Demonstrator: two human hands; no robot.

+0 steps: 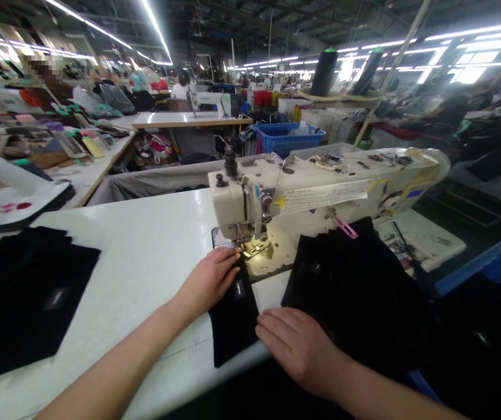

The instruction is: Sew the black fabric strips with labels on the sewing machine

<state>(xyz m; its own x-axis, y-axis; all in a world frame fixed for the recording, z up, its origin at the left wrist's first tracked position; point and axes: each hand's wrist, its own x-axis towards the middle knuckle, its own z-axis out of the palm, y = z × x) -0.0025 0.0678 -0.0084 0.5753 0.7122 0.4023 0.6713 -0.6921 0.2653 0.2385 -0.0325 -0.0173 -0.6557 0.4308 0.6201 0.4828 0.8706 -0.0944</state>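
Note:
A narrow black fabric piece [235, 326] with a small printed label [239, 289] lies on the white tabletop, its far end under the presser foot of a sewing machine [250, 216]. Close beside the lit needle area, my left hand [209, 280] is closed on the far part of the cloth, thumb and fingers near together. My right hand [296, 344] has its fingers bent and pressed together at the cloth's near right edge; its thumb is hidden. The needle itself is too small to make out.
Stacked black pieces with a label [27, 297] lie on the left. More black cloth [351, 286] is heaped right of the needle, near a pink clip [344, 226]. A blue bin [491, 262] stands at right. Thread cones [324, 73] rise behind the machine.

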